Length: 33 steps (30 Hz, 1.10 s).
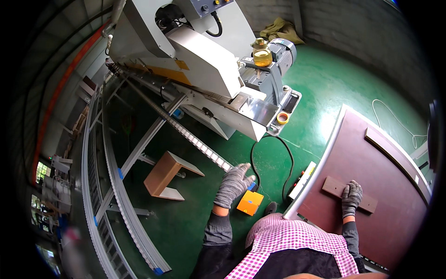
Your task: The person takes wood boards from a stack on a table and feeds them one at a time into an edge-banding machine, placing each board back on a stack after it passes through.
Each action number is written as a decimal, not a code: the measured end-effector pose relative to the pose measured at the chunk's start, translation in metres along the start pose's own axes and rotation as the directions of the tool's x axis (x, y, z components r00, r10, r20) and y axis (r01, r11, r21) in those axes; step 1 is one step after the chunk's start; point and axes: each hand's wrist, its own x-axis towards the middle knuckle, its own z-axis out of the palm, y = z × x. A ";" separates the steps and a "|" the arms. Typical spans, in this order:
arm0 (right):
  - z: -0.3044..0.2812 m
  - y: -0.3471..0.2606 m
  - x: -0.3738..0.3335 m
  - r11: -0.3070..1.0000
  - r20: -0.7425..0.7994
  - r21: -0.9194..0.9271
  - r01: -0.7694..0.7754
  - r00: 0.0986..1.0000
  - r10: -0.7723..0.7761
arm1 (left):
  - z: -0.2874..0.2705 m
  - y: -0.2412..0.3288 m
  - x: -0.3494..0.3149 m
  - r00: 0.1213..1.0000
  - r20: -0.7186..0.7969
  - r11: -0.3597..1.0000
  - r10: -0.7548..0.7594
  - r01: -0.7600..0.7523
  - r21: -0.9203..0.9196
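Both hands wear grey knitted gloves. My left hand (233,185) is held over the end of a narrow rail with pale rollers (197,145), its fingers stretched out and thumb apart. Whether it touches the rail I cannot tell. On the right, my right hand (352,199) grips a short brown wooden strip (333,187) by its middle, fingers curled over it. The strip lies across a reddish-brown tabletop (371,162) with a pale edge. A longer brown strip (395,156) rests near the table's far side.
A large grey-white machine (204,60) with a motor (283,53), an oil jar (262,53) and a tape roll (282,118) stands ahead. An orange foot pedal (250,203) with a black cable is on the green floor. Curved metal rails (125,204) and a brown-and-white angled panel piece (165,176) are left.
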 end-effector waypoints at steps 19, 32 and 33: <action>-0.001 -0.102 0.017 0.932 0.045 0.147 0.331 0.939 -0.341 | -0.021 -0.207 0.174 0.722 -0.052 -0.055 -0.690 -0.124 -0.991; 0.017 -0.134 0.023 0.981 0.378 -0.093 0.172 0.917 -0.125 | -0.040 -0.308 0.292 0.568 -0.046 -0.137 -0.821 -0.276 -0.951; 0.017 -0.134 0.024 0.983 0.388 -0.098 0.156 0.916 -0.107 | -0.043 -0.315 0.301 0.547 -0.035 -0.144 -0.837 -0.280 -0.949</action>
